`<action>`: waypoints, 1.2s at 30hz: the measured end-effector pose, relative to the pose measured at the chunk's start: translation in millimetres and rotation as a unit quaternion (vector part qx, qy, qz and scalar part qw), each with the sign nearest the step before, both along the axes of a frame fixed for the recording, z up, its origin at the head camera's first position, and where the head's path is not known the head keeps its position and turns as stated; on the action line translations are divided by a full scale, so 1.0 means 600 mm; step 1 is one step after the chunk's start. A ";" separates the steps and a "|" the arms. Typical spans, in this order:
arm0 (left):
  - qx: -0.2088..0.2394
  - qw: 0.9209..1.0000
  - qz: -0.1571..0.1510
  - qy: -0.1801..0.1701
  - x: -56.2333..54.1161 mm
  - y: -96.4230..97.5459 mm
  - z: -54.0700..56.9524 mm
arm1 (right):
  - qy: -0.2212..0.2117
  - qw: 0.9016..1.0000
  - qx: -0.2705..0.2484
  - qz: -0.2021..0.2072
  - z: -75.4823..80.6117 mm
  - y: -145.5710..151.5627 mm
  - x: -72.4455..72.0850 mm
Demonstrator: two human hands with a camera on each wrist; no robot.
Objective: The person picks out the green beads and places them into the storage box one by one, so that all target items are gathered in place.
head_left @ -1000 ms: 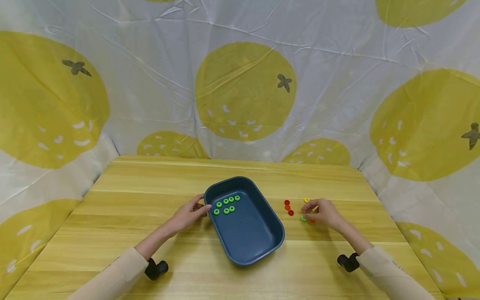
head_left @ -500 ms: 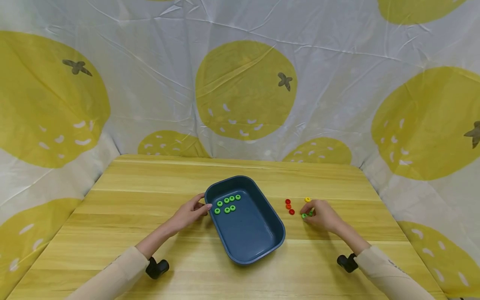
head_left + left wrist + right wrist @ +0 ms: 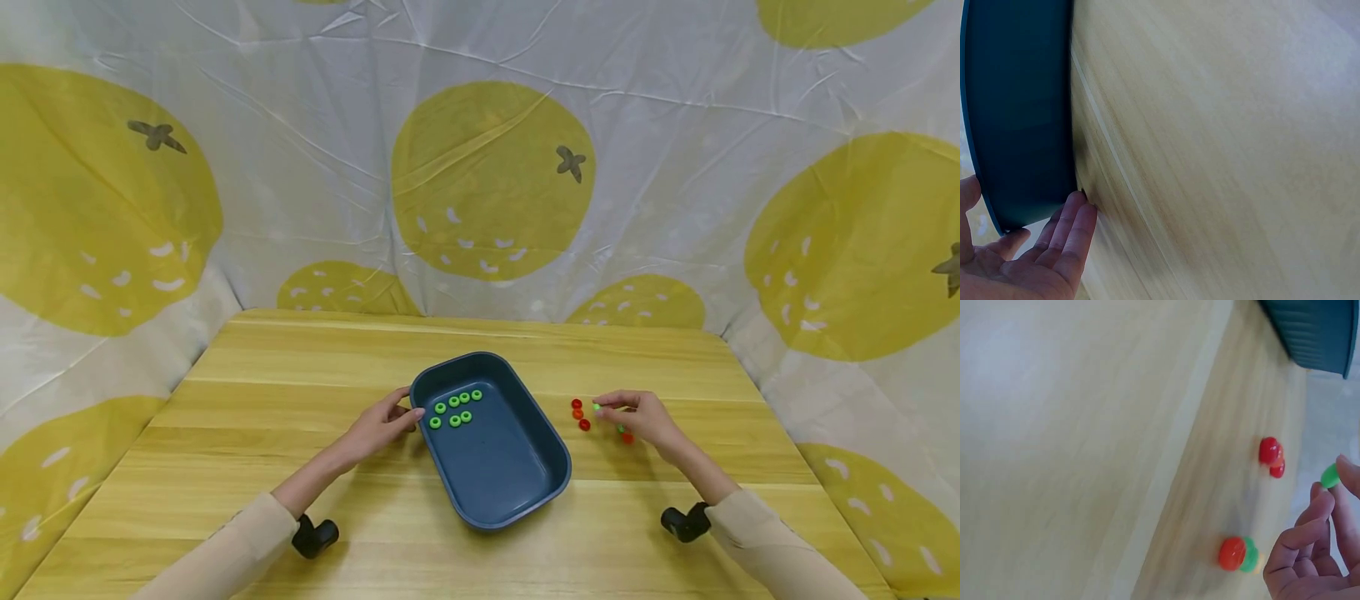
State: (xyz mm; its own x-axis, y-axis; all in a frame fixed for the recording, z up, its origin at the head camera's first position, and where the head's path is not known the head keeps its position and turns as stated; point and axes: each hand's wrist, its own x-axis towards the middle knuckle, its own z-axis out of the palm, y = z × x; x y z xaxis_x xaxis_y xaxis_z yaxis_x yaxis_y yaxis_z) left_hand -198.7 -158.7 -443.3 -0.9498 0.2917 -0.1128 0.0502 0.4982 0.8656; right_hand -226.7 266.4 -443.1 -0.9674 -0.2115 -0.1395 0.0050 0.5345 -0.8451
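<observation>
A dark blue tray (image 3: 495, 467) stands on the table, with several small green rings (image 3: 454, 402) lying toward its far left end. My left hand (image 3: 378, 429) holds the tray's left side, thumb over the rim and fingers (image 3: 1079, 231) against the outer wall. Between thumb and fingertips, my right hand (image 3: 647, 421) pinches a green ring (image 3: 1330, 475) above the table, right of the tray. Below that hand lie another green ring (image 3: 1249, 555) and an orange-red ring (image 3: 627, 437). A yellowish piece (image 3: 1260, 561) shows partly behind them in the right wrist view.
Two red rings and an orange one form a short row (image 3: 577, 413) between the tray and my right hand. The wooden table (image 3: 300, 350) ends at a hanging cloth (image 3: 315, 167) with yellow fruit prints. Each wrist carries a black device (image 3: 315, 537).
My right hand has picked up a green ring from the table, raised it and shifted slightly left. The orange-red ring beneath shows again. My left hand and the tray stay put.
</observation>
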 end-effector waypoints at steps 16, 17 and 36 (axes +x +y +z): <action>-0.003 1.000 0.004 0.002 0.006 -0.001 0.006 | -0.012 0.999 -0.041 0.029 0.059 -0.092 -0.037; -0.002 1.000 0.003 0.001 0.006 -0.001 0.005 | -0.011 0.998 -0.043 0.035 0.063 -0.101 -0.038; -0.001 1.000 -0.002 0.007 0.008 -0.001 0.008 | 0.039 0.991 -0.018 0.126 0.097 -0.249 -0.065</action>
